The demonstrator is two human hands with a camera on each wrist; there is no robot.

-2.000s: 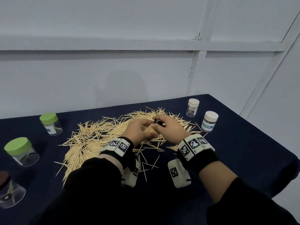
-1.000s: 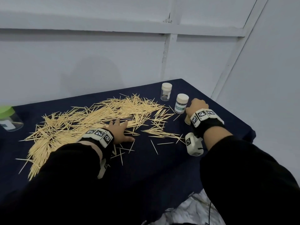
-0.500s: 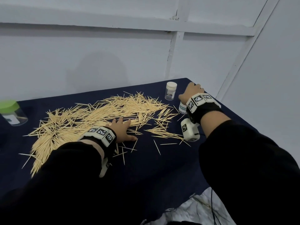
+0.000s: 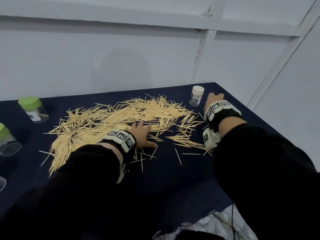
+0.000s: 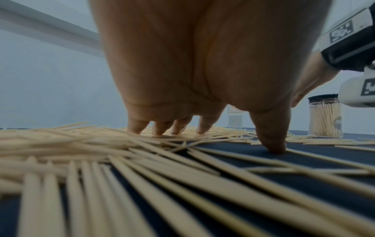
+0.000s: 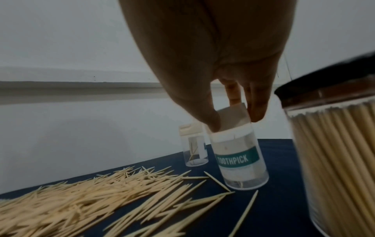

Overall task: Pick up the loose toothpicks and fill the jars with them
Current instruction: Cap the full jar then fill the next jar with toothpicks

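Loose toothpicks point(image 4: 121, 118) lie in a broad pile on the dark blue cloth. My left hand point(image 4: 142, 134) rests spread on the pile's near edge. In the left wrist view its fingertips point(image 5: 162, 128) touch the toothpicks point(image 5: 81, 144) and the thumb touches the cloth. My right hand point(image 4: 215, 98) reaches to the far right and hides the labelled jar there. The right wrist view shows my right hand point(image 6: 233, 118) pinching the white lid of this TOOTHPICK jar point(image 6: 237, 157), which stands slightly tilted beside the toothpicks point(image 6: 81, 200).
A small white-capped jar point(image 4: 196, 96) stands just left of the right hand. A full black-lidded jar point(image 6: 334, 152) stands close by the right wrist. Two green-lidded jars point(image 4: 32, 109) point(image 4: 5, 141) stand at the far left. The table point(image 4: 190, 179) ends close on the right.
Two seconds ago both hands met over the pile. The right hand has since swung right, left the full jar by the wrist and gripped the labelled jar's lid. The left hand dropped onto the pile.
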